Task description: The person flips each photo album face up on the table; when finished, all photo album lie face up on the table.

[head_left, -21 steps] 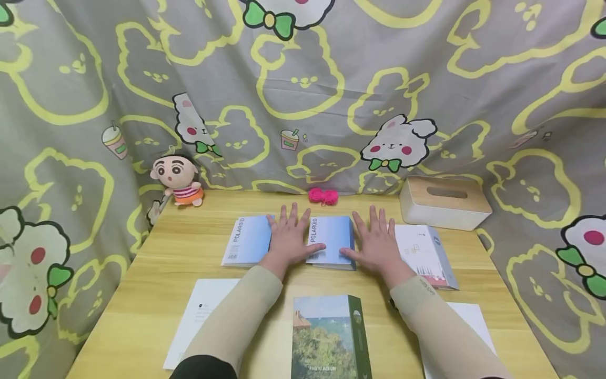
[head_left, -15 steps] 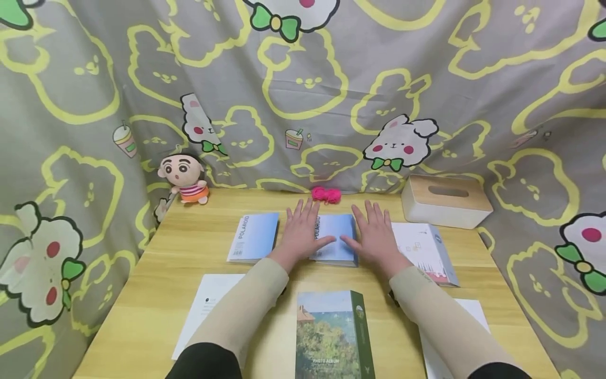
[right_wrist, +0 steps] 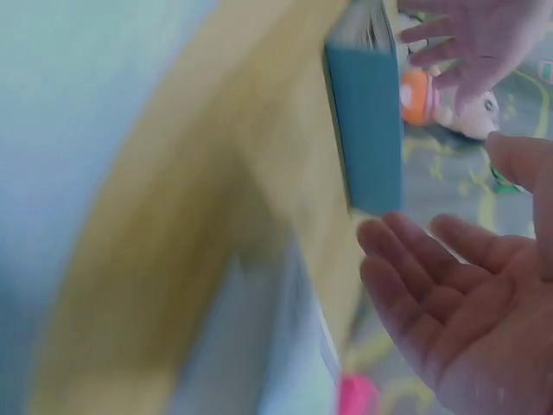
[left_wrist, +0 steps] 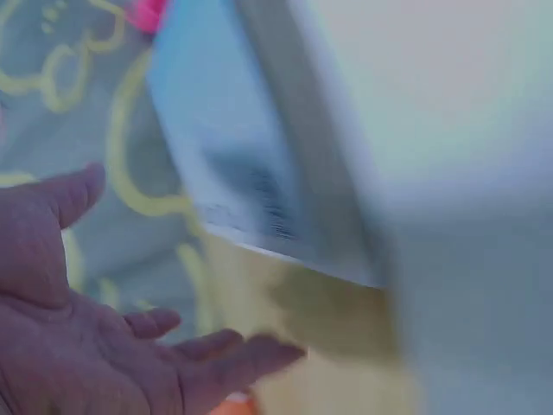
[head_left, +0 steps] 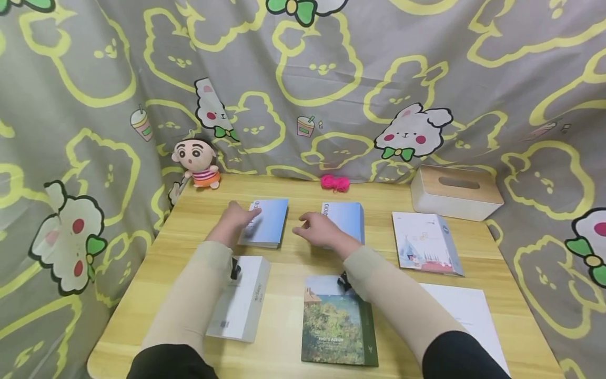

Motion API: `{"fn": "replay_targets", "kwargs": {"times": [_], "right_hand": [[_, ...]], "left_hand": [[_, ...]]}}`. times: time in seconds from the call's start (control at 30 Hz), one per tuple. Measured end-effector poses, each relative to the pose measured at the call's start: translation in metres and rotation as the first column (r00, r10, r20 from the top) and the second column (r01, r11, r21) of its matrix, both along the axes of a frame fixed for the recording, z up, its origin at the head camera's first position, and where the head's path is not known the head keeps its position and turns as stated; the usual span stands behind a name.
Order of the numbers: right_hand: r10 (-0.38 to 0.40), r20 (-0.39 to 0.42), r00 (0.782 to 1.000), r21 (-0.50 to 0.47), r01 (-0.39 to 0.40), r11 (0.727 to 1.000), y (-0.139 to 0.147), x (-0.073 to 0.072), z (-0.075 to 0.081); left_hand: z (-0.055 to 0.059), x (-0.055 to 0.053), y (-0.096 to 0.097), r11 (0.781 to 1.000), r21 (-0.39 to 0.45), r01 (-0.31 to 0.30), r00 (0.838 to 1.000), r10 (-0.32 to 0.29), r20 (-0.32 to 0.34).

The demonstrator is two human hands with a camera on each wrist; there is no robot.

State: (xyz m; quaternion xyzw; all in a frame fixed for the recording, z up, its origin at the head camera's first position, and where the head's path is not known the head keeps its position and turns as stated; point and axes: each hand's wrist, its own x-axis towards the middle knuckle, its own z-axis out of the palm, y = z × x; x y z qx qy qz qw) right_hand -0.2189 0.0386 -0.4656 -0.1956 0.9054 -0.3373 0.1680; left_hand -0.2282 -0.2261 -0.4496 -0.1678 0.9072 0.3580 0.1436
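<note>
Two blue albums marked POLAROID lie side by side toward the back of the table, a left blue album [head_left: 271, 223] and a right blue album [head_left: 349, 218]. My left hand [head_left: 235, 221] is at the left album's left edge, its thumb over the cover. In the left wrist view that left hand [left_wrist: 95, 337] has spread fingers and holds nothing. My right hand [head_left: 322, 230] hovers between the two albums, partly covering the right one. The right wrist view shows the right hand [right_wrist: 458, 303] with relaxed fingers, apart from the upright-looking spine of the left album [right_wrist: 367, 125].
In front lie a white boxed album [head_left: 243, 302], a green PHOTO ALBUM [head_left: 333, 329] and a white book [head_left: 466, 310]. At right are a white illustrated album [head_left: 423, 242] and a tissue box [head_left: 456, 192]. A doll [head_left: 199, 163] and pink yarn [head_left: 335, 183] sit near the curtain.
Both hands have moved left: the left from between the blue albums to the left album's outer edge, the right from the right album's right side to the gap between them. The view has shifted.
</note>
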Motion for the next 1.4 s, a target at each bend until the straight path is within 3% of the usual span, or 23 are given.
{"fn": "replay_targets", "kwargs": {"times": [0.1,0.23,0.37,0.47,0.63,0.73,0.83,1.0,1.13,1.3,1.4], "right_hand": [[-0.054,0.145,0.988,-0.096,0.068,0.993,-0.019,-0.001,-0.014],[-0.072,0.263,0.962,-0.194,0.125,0.973,-0.039,0.001,-0.024],[-0.025,0.302,0.953,-0.262,0.108,0.959,-0.051,0.005,-0.026],[-0.038,0.308,0.951,-0.278,0.128,0.952,-0.052,0.007,-0.029],[-0.104,0.353,0.930,-0.320,0.224,0.921,-0.049,0.014,-0.039],[-0.108,0.335,0.936,-0.393,0.243,0.887,-0.051,0.017,-0.036],[-0.113,0.266,0.957,-0.462,0.229,0.857,-0.056,0.018,-0.024],[-0.158,0.149,0.976,-0.456,0.209,0.865,-0.059,0.020,-0.006],[-0.215,0.121,0.969,-0.451,0.247,0.858,-0.059,0.022,-0.001],[-0.285,0.116,0.951,-0.496,0.304,0.813,-0.058,0.025,-0.002],[-0.294,0.114,0.949,-0.500,0.310,0.809,-0.058,0.026,-0.004]], "left_hand": [[-0.010,-0.003,-0.002,0.995,0.100,0.012,0.997,-0.020,0.079],[-0.018,-0.004,0.010,0.995,0.066,0.075,0.993,-0.081,0.083],[-0.021,-0.001,0.018,0.994,-0.027,0.109,0.991,-0.106,0.087],[-0.021,0.001,0.021,0.992,-0.055,0.109,0.991,-0.104,0.079],[-0.025,0.007,0.022,0.997,0.023,0.069,0.991,-0.071,0.113],[-0.026,0.010,0.023,0.992,0.125,0.028,0.990,-0.045,0.134],[-0.024,0.009,0.026,0.962,0.269,0.040,0.991,-0.072,0.109],[-0.018,0.006,0.031,0.888,0.447,0.108,0.986,-0.153,0.065],[-0.014,0.007,0.035,0.856,0.506,0.111,0.984,-0.167,0.068],[-0.007,0.010,0.035,0.856,0.511,0.083,0.991,-0.123,0.045],[-0.002,0.010,0.034,0.867,0.497,0.035,0.999,-0.031,-0.016]]}}
